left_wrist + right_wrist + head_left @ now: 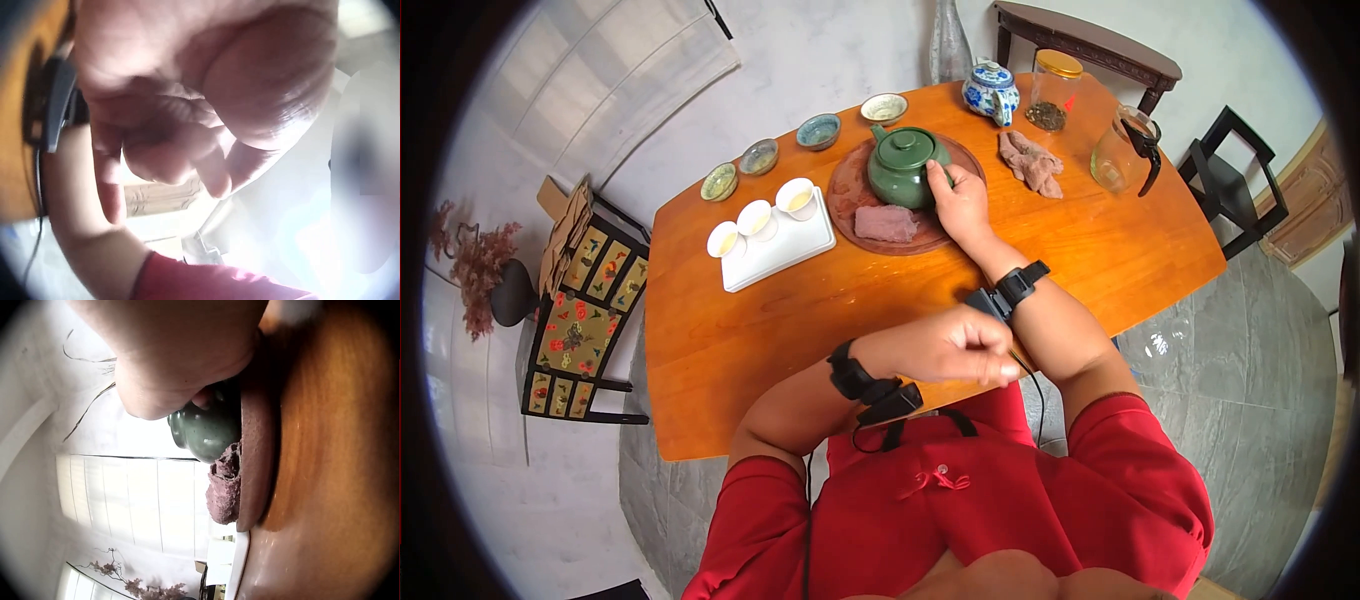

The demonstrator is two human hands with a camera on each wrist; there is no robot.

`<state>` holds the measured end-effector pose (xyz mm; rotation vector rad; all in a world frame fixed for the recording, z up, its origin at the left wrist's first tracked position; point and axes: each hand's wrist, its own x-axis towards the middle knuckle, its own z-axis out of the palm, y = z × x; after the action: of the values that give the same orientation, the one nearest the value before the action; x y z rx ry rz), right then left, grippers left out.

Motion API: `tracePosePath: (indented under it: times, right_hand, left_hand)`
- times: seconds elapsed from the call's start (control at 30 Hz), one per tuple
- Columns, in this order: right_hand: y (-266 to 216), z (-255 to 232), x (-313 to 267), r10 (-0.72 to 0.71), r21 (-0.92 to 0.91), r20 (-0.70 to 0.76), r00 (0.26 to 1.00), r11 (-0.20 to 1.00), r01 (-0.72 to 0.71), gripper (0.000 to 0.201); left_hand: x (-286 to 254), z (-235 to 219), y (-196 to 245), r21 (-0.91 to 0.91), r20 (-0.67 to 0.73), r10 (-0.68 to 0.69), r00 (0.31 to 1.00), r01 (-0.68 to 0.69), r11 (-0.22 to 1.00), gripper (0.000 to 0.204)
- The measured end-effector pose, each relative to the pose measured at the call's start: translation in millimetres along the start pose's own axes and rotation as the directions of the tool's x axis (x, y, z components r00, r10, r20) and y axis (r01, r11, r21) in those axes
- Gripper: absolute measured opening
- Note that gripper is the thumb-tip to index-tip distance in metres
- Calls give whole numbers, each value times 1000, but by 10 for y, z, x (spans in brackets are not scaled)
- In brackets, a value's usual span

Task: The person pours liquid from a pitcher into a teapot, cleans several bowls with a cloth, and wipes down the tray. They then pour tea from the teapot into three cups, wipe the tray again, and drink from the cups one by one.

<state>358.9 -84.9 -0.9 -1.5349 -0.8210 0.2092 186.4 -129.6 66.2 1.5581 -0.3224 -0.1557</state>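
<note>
A green teapot (908, 168) (206, 432) stands on a round reddish-brown tray (855, 165) (253, 456). My right hand (962, 208) (187, 356) grips its handle, the thumb near the lid's edge; the other fingers are mostly hidden. On the tray's near side lies a folded mauve cloth (886, 224) (225, 494). My left hand (945, 345) (206, 81) hovers near the table's front edge by my right forearm, holding nothing, its fingers loosely curled. Left of the teapot, three white cups (797, 199) with pale liquid stand on a white tray (785, 262).
Several patterned bowls (818, 131) line the far left edge. At the back right are a blue-and-white pot (990, 92), a gold-lidded jar (1052, 92) and a crumpled cloth (1030, 163). A glass pitcher (1112, 160) stands at the right. My forearms cross close together.
</note>
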Motion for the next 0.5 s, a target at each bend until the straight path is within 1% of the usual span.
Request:
tracePosePath:
  times: [0.03,0.07,0.1,0.13,0.17,0.23,0.27,0.3,0.37,0.4,0.47,0.5]
  right_hand:
    - [6,0,10,22,13,12,1000,1000,-22,42]
    - [44,14,24,41,27,20,999,999,-42,43]
    - [67,29,33,36,28,27,999,999,-37,43]
    - [97,43,42,43,23,12,999,999,-43,43]
    - [145,54,55,50,17,-3,999,999,-50,44]
    - [175,55,86,41,36,16,999,998,-42,44]
    - [162,39,77,46,74,32,998,996,-48,43]
    - [152,31,73,52,111,48,997,992,-57,43]
    - [203,47,82,44,96,41,998,994,-48,42]
    - [228,50,79,40,145,52,998,988,-47,42]
    - [163,41,66,39,233,96,995,970,-61,41]
    - [133,30,45,40,233,99,994,970,-62,41]
  left_hand:
    - [-12,-80,30,182,-104,122,987,-102,978,29]
    - [-11,-168,50,454,-224,237,945,-114,884,23]
    - [-10,-265,54,688,-301,374,877,-72,722,17]
    - [-30,-380,-7,775,-343,394,853,19,632,7]
    - [-18,-469,-79,775,-349,398,848,22,631,7]
    - [26,-595,-190,901,-330,610,721,49,430,19]
    - [-5,-642,-220,913,-321,551,770,97,397,32]
    - [-17,-666,-264,912,-324,553,768,98,398,32]
    - [-20,-661,-224,959,-284,541,792,233,162,42]
    - [-24,-668,-245,958,-287,542,790,236,163,42]
    - [-23,-677,-285,951,-309,434,846,272,148,52]
    - [-23,-671,-307,950,-312,434,845,274,149,52]
